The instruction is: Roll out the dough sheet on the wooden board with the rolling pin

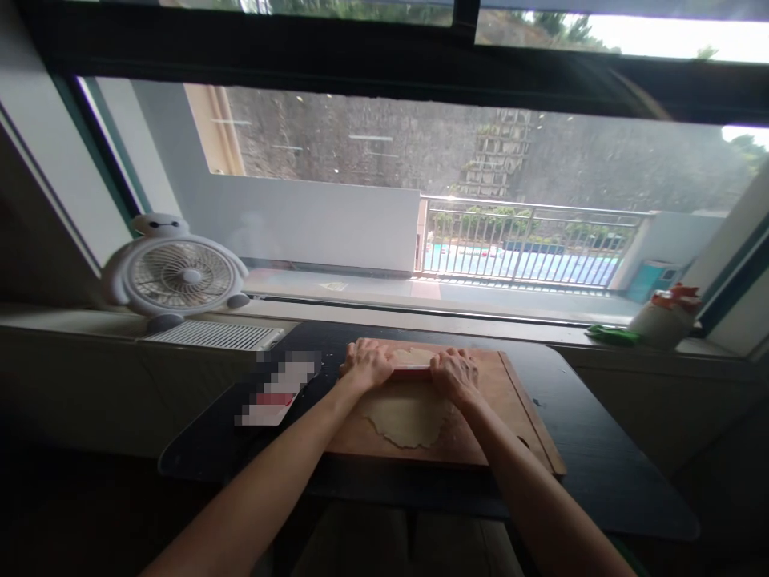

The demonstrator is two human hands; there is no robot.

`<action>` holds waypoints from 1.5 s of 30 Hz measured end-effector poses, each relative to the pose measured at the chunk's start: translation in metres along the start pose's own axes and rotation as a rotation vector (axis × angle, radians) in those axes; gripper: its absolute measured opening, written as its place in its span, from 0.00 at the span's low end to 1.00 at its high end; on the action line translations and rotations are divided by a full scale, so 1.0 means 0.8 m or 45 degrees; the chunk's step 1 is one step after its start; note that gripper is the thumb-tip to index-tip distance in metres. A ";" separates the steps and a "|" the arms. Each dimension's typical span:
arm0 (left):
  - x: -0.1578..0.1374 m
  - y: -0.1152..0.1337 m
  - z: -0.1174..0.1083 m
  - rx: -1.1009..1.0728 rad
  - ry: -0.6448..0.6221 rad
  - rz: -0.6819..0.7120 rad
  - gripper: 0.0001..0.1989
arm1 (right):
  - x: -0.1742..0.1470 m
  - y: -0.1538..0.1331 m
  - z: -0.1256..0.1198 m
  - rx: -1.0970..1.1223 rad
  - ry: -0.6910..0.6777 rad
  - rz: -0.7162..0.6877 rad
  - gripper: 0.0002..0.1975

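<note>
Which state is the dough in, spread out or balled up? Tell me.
Spread out: the dough lies as a flat, ragged-edged sheet on the wooden board, under the red rolling pin.

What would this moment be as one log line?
left grip: on rolling pin, left end; right grip: on rolling pin, right end; dough: flat, beneath rolling pin; wooden board: on dark table

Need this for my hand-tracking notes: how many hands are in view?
2: the left hand at the left end of the red rolling pin, the right hand at its right end. No others show.
</note>
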State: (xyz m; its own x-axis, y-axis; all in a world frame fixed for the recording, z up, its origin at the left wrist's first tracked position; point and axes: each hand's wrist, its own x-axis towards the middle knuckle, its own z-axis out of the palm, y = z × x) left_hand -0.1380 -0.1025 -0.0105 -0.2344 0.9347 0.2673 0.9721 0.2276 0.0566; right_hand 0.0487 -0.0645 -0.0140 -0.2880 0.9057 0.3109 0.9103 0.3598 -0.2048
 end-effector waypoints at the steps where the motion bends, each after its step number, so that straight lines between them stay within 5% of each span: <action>1: -0.011 0.002 -0.003 0.002 0.025 0.026 0.24 | -0.010 0.000 -0.002 -0.014 0.020 -0.029 0.21; 7: -0.027 0.009 -0.010 0.010 0.061 0.037 0.24 | -0.015 -0.002 -0.007 -0.041 -0.019 -0.014 0.22; 21: 0.094 -0.018 0.024 -0.027 -0.182 -0.114 0.23 | 0.100 0.006 0.025 0.036 -0.190 0.046 0.19; 26: 0.075 -0.016 0.018 -0.024 -0.142 -0.065 0.22 | 0.081 0.005 0.022 0.037 -0.157 0.041 0.20; 36: -0.029 0.008 -0.009 0.012 0.075 0.078 0.25 | -0.013 0.002 0.001 -0.018 0.099 -0.054 0.19; 40: -0.023 0.010 -0.009 0.020 0.062 0.063 0.25 | -0.006 0.000 -0.002 -0.014 0.033 -0.006 0.19; 45: 0.026 0.000 0.001 -0.002 -0.073 0.001 0.25 | 0.036 0.002 0.005 0.000 -0.087 0.026 0.20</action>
State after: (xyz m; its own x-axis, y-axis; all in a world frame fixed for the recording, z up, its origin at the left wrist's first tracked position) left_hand -0.1432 -0.0827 -0.0054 -0.2334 0.9490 0.2118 0.9724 0.2262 0.0579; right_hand 0.0407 -0.0370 -0.0091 -0.2893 0.9260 0.2426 0.9161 0.3413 -0.2102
